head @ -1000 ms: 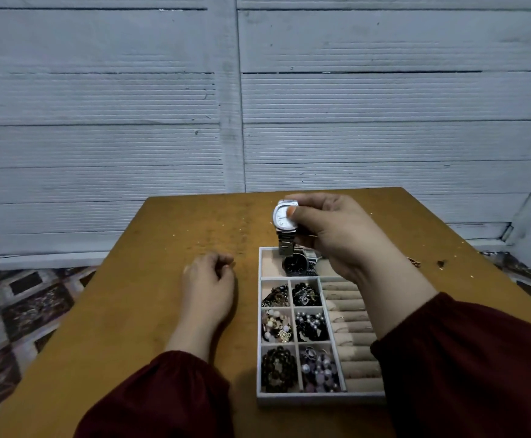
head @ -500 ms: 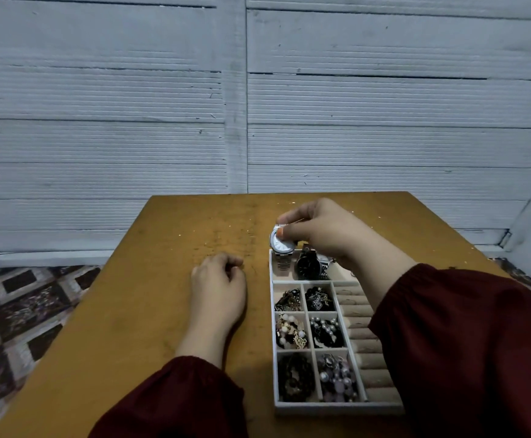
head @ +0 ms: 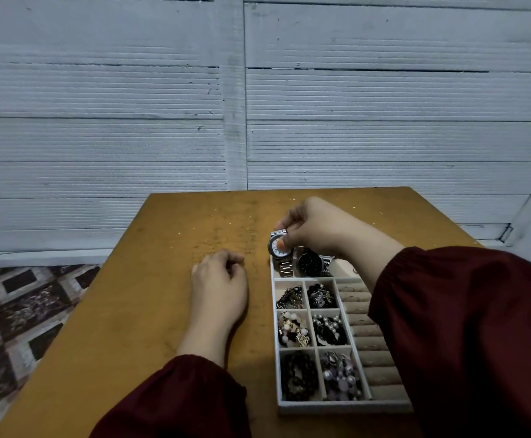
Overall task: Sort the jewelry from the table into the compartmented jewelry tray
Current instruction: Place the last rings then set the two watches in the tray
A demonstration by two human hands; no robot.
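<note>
The right hand (head: 313,230) pinches a silver metal-band wristwatch with a white dial (head: 278,246), its band hanging into the far, long compartment of the pale grey compartmented jewelry tray (head: 336,406). At 3 o'clock of it, in the same compartment, lies a black-dial steel watch (head: 310,263). The left hand (head: 220,279), loosely curled and holding nothing, rests on the ochre wooden table (head: 131,311) at 9 o'clock of the tray.

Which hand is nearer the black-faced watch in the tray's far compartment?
Right. The right hand, pinching the silver watch, hovers just over the black-faced watch. The left hand rests on the table, left of the tray and apart from it.
</note>
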